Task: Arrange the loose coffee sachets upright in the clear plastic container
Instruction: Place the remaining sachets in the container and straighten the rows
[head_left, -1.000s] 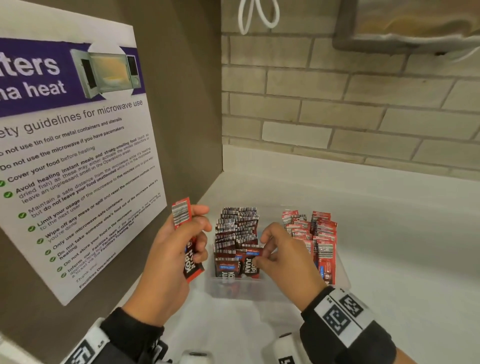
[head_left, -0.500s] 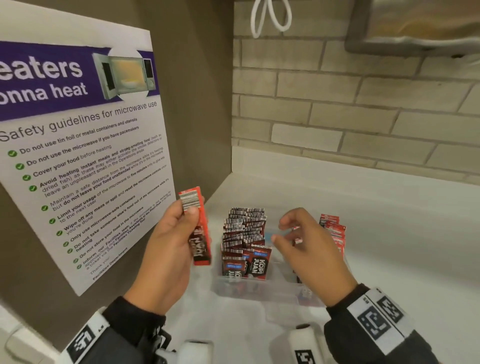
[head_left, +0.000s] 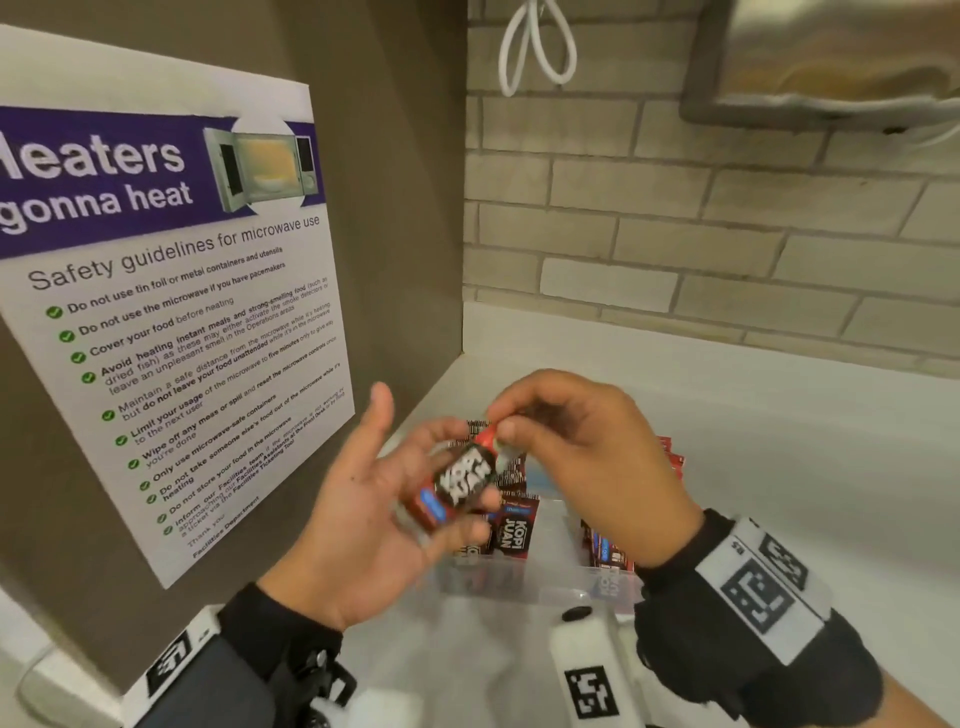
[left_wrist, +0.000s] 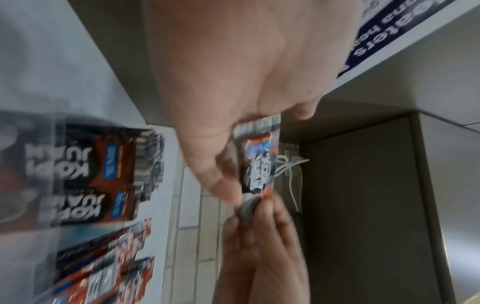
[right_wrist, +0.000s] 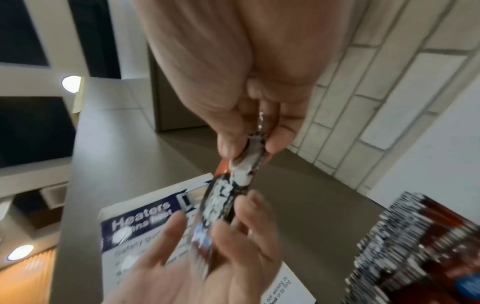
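Head view | poster (head_left: 171, 312) left | right hand (head_left: 587, 457) hides container (head_left: 550, 577)

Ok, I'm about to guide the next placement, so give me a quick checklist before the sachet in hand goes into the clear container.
1. Right hand pinches the top end of the red and black coffee sachet: ok.
2. Left hand has let go: not ok, its fingers touch the sachet.
3. Sachet upright: not ok, tilted.
4. Clear plastic container sits below the hands on the white counter: ok.
5. Free slot among the standing sachets: cannot tell, the hands hide it.
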